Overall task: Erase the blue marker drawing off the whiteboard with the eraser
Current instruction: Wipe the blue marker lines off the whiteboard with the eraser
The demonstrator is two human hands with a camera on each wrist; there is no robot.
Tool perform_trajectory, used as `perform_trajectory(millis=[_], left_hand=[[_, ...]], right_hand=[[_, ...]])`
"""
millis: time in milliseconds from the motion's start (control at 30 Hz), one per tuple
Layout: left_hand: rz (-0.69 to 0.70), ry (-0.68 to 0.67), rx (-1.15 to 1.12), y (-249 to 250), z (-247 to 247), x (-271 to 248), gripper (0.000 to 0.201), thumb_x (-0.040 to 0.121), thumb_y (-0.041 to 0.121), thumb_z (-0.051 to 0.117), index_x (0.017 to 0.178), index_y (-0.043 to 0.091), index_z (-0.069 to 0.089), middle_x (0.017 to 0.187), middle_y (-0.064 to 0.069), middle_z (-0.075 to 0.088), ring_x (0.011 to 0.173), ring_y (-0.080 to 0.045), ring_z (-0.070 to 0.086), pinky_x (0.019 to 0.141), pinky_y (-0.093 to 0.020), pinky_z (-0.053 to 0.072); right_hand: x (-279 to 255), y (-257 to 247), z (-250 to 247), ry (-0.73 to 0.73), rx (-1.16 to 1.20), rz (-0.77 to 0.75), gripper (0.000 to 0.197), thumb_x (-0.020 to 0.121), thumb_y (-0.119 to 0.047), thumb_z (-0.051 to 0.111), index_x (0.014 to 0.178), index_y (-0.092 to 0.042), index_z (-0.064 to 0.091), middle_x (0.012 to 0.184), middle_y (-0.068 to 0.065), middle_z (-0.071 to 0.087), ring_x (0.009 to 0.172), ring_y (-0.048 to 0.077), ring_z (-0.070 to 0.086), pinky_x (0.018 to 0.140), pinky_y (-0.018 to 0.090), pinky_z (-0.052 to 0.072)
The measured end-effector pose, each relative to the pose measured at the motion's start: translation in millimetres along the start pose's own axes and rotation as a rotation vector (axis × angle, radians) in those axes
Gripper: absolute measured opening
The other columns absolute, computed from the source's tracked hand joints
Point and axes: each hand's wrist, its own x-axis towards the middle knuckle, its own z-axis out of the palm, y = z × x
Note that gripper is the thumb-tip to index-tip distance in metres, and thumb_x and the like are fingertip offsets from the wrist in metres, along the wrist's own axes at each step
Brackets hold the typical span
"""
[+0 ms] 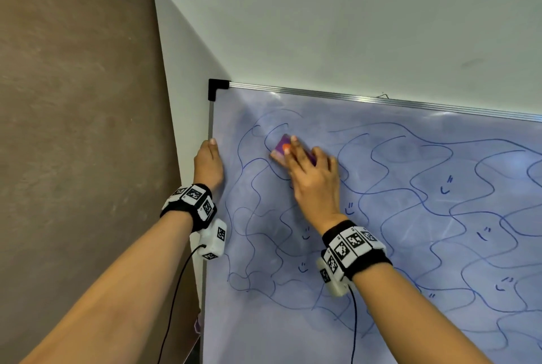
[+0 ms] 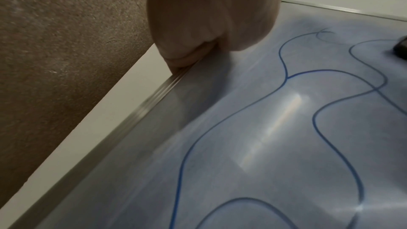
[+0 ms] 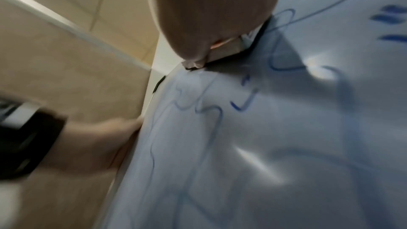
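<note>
near the top left corner of the whiteboard [image 1: 381, 158], the right hand [image 1: 313, 176] holds the eraser [image 1: 281, 148] flat on the board. the fingers curl over the eraser's top and sides, so the hand is closed around it. the eraser is purple with an orange spot. its long side slants up toward the left, the same way the hand points.

the left hand [image 1: 208, 162] grips the left edge of the board, just below the black corner cap [image 1: 215, 88]. in the left wrist view its fingers wrap around the metal frame [image 2: 143, 109]. it seems to be holding the board still.

the blue marker drawing [image 1: 425, 196] is wavy lines and little smiley marks. a few lines sit just above and left of the eraser. most of the drawing lies to the right of the hand and below it, all the way to the right and bottom edges of the picture. the right hand is the one nearer to it.

the job looks like it has only just started. there is only a little room toward the top and left edges. there is lots of open room to wipe to the right and down. the right wrist view is blurry.
</note>
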Motion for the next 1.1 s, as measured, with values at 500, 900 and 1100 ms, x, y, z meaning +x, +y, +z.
perform_trajectory(millis=[500,900,1100], left_hand=[[-0.002,-0.011,-0.003,-1.3,-2.9,-0.1,0.035,0.106,0.027,0.022,0.092,0.007,0.047,0.091,-0.009,0.051,0.083,-0.019,0.046,0.058,-0.019,0.027],[0.021,-0.003,-0.023,-4.2,-3.2,1.0,0.035,0.106,0.024,0.023,0.09,0.007,0.049,0.091,-0.008,0.054,0.083,-0.02,0.048,0.063,-0.016,0.03],[0.036,0.006,-0.031,-8.8,-2.7,3.0,0.035,0.106,0.025,0.024,0.09,0.007,0.05,0.09,-0.008,0.055,0.083,-0.02,0.049,0.063,-0.018,0.03]], right_hand=[[38.4,-12.7,7.3,0.137,-0.023,0.231,0.046,0.087,-0.015,0.065,0.129,-0.033,0.058,0.144,-0.003,0.047,0.104,0.028,0.042,0.077,0.037,0.031],[55.1,-12.7,11.2,0.144,-0.024,0.183,0.049,0.087,-0.012,0.065,0.13,-0.034,0.056,0.142,-0.002,0.049,0.1,0.029,0.042,0.074,0.037,0.031],[47.6,-41.8,23.6,0.069,0.039,0.004,0.055,0.082,-0.001,0.065,0.131,-0.024,0.053,0.142,0.004,0.05,0.1,0.031,0.039,0.073,0.038,0.031]])
